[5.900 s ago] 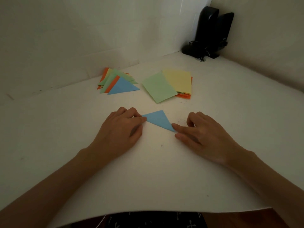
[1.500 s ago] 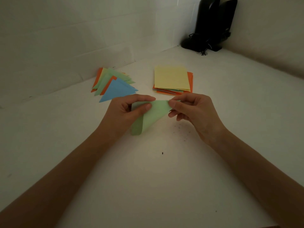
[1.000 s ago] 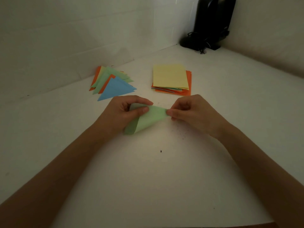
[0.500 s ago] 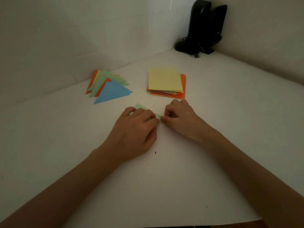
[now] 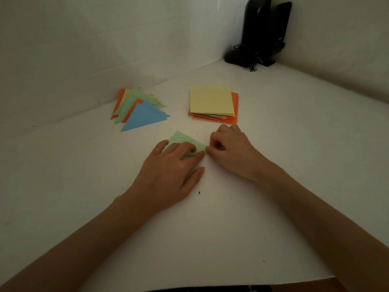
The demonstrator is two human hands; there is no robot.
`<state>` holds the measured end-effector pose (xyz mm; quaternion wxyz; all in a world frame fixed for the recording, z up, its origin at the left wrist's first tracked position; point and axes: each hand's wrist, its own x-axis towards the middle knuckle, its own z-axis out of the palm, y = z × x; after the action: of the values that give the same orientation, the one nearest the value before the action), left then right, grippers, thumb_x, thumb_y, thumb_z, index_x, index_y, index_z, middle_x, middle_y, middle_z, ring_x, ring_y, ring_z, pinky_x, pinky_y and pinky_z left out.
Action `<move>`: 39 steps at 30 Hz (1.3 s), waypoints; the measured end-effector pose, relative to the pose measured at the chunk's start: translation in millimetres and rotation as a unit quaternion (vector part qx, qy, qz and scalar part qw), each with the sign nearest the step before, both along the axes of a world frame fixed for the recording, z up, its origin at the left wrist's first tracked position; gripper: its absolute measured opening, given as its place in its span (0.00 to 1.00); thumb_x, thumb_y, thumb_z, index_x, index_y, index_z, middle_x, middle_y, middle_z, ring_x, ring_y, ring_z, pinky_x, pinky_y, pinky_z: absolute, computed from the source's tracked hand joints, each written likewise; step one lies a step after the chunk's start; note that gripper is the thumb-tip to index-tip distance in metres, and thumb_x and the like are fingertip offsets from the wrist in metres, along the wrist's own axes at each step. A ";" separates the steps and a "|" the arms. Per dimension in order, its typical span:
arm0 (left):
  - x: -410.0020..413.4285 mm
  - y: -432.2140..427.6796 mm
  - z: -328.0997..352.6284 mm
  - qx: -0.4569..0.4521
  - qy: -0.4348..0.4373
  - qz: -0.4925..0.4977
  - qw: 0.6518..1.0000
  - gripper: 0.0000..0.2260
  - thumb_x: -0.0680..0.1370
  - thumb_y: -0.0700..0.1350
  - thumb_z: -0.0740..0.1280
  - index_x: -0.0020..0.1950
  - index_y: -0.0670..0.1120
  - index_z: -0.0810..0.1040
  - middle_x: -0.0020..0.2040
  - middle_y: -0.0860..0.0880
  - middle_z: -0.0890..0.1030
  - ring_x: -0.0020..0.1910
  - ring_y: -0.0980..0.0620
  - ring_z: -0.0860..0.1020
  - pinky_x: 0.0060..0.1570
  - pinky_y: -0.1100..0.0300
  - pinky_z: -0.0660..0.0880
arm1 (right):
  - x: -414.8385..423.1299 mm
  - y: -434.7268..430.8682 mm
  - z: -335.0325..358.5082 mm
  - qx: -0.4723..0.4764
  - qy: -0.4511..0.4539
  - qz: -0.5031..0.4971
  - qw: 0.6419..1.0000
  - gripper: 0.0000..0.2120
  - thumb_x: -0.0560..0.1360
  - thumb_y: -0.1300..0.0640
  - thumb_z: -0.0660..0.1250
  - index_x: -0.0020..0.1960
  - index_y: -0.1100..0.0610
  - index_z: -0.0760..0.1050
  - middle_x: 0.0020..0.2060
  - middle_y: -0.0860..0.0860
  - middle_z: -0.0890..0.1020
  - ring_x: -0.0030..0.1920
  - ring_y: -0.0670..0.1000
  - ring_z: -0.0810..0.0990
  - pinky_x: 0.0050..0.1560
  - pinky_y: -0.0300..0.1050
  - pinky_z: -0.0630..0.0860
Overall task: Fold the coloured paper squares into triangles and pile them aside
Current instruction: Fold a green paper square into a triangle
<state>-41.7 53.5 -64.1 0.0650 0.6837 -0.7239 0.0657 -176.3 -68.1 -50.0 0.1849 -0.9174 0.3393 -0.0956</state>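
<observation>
The folded green paper [image 5: 183, 140] at the middle of the desk [image 5: 273, 186] is pressed by the flat left hand [image 5: 168, 171] and pinched at its 3 o'clock corner by the right hand [image 5: 229, 150]; next, a firm crease and removal to the triangle pile [image 5: 141, 112] at 10 o'clock seem to be needed.

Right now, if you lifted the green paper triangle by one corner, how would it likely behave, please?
Probably floppy: the green paper triangle is a thin sheet lying flat under the left hand, fingers straight. Likely very light, so a nudge should slide it over the smooth white table. Its fold may spring open slightly once that pressure lifts.
</observation>
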 end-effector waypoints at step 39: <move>3.7 -20.9 18.5 -0.150 0.810 0.113 0.556 0.06 0.77 0.40 0.64 0.50 0.43 0.80 0.43 0.49 0.85 0.43 0.53 0.83 0.42 0.64 0.78 | 2.3 20.0 5.8 0.209 -0.236 0.007 0.949 0.17 0.74 0.37 0.61 0.36 0.49 0.72 0.37 0.44 0.74 0.36 0.40 0.69 0.39 0.34 0.65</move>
<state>-38.0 32.6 -45.6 0.7173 0.5056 -0.2627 -0.4011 -174.0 -48.1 -44.1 0.4481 -0.8116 0.2923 -0.2345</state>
